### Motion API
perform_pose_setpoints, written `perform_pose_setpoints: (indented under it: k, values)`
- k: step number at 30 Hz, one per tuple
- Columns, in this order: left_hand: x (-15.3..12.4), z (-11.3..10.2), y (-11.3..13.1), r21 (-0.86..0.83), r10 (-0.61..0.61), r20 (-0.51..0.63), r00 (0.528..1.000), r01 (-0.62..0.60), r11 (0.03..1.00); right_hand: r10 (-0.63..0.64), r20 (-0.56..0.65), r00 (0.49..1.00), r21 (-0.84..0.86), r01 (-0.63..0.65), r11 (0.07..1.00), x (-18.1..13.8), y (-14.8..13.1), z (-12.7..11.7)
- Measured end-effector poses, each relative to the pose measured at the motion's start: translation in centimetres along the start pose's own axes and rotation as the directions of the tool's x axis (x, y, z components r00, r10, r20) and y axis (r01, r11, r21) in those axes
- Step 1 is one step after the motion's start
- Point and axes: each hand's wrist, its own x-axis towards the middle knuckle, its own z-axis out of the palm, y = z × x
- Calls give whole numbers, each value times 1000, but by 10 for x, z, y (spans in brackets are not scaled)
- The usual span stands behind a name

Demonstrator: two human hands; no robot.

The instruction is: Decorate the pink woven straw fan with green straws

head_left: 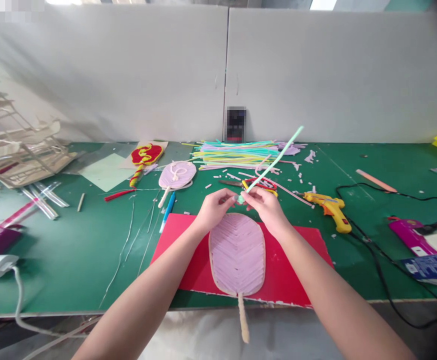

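A pale green pipe cleaner [280, 157] slants up to the right from between my fingers, its lower end bunched in a small curl. My left hand [215, 209] pinches that curled end. Close beside it, my right hand [266, 206] grips the stem just above the curl. Below both hands lies a lilac fan [237, 255] with slanting ribs and a wrapped beige handle, resting on a red board [183, 245]. The handle juts past the table's front edge. Scissors [265, 185] with red and yellow handles lie partly hidden behind my right hand.
Bundled pipe cleaners [237, 155] lie at the back. A smaller lilac fan [177, 173], a red-and-yellow fan [147, 154] and a blue pen [169, 207] are leftward. A yellow glue gun [331, 207] with a black cord sits right. A stick-built model [19, 145] stands far left.
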Motion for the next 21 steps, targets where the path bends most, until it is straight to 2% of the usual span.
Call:
perform_pose_setpoints:
  k: [7,12,21]
  values:
    - [1,-1,0,51,54,-20,998,-53,997,18,53,998,-32,-16,999,1,1,-2]
    - [1,-2,1,103,56,-27,998,-53,993,61,74,995,18,-63,998,-1,0,0]
    - [1,1,-2,20,12,-69,998,-10,1000,86,98,991,71,-93,993,-2,0,2]
